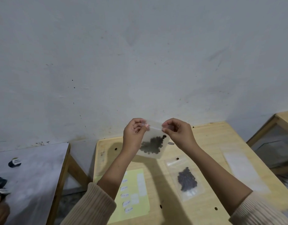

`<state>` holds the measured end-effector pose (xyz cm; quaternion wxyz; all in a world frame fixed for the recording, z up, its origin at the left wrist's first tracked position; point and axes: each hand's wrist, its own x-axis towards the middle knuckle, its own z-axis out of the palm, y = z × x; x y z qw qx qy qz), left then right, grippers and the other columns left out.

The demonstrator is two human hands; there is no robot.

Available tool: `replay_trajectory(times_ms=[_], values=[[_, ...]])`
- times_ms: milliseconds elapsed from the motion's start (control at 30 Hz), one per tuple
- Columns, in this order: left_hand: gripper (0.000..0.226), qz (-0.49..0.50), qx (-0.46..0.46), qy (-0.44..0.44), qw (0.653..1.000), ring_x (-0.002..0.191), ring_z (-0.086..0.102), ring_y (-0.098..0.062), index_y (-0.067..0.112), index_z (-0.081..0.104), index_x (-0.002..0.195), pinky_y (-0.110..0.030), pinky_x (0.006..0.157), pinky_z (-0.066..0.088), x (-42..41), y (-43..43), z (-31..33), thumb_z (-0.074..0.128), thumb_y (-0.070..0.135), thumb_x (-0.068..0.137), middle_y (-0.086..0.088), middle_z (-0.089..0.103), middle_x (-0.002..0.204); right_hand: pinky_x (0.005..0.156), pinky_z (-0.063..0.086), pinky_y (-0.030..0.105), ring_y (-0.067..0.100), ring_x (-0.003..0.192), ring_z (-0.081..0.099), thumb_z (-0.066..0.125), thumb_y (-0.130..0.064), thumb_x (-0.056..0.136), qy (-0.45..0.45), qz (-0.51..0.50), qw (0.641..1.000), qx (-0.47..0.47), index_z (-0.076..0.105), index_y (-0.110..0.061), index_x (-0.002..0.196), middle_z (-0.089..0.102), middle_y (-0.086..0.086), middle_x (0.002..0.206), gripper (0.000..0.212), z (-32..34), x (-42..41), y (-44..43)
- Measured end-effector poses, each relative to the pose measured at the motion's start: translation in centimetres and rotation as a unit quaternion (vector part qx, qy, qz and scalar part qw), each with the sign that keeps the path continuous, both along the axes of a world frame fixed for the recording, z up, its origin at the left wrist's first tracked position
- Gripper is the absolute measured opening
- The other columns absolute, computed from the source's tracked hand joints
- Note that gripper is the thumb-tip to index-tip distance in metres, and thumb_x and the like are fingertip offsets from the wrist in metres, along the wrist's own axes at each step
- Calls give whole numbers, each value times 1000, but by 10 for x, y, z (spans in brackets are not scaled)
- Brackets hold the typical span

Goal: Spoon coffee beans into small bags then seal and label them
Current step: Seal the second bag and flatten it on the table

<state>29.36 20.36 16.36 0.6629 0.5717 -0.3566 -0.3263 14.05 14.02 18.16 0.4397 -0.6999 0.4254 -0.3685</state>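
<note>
Up above the far half of the table (205, 143), both hands held a small clear held bag (156, 127) by its top strip. The left hand (134, 133) had its grip pinched on the left end of that strip, thumb against curled fingers. The right hand (179, 132) had its grip pinched on the right end in the same way. The held bag hung clear of the table, tilted a little, and coffee beans (153, 144) lay gathered in its lower half. Whether its strip was fully pressed closed could not be told.

A second bag (185, 177) lay flat toward the middle of the table, right of the arms, its zip strip turned to the far edge. It held a dark heap of beans (187, 179) in its lower part.

Near the table's left edge lay a pale green label sheet (140, 207), part hidden under the left forearm. It carried a column of small white labels (124, 188); their writing was too small to read.

Along the right edge lay empty bags (242, 168), clear and flat. A few loose beans (115, 149) sat scattered on the bare wood, one near the far left corner and others toward the near edge.

To the left stood a side table (34, 176) with a white top, bearing a few small dark items too blurred to name.
</note>
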Motion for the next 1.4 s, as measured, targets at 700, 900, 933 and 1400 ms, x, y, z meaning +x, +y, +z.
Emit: replay_trajectory(times_ms=[700,900,933,1400], values=[[11,-48,35,-33,998,80,71,-17,13,51,90,-31,82,53,-14,4,-9,56,4,91,-9,71,82,62,40,0,-5,68,59,75,-13,76,84,-30,995,-37,70,-11,84,66,-6,76,10,-8,8,3],[12,-43,66,-44,996,72,70,-16,16,54,85,-31,79,54,-19,0,-14,60,6,88,-6,69,81,58,42,3,-4,61,59,81,-14,69,76,-23,997,6,69,-7,75,68,-1,72,15,-16,9,-1],[12,-44,68,-40,996,73,70,-18,16,55,85,-31,80,54,-19,-1,-15,61,6,88,-7,70,82,59,43,4,-1,63,60,81,-13,69,72,-26,997,15,70,-5,75,69,0,73,15,-19,9,-3],[20,-85,68,-21,994,86,69,-22,14,57,93,-29,83,52,-23,-7,-26,69,3,81,-11,70,88,54,37,2,-11,52,51,71,-1,78,80,-14,994,80,70,-14,81,63,-8,72,14,-29,-22,-18]])
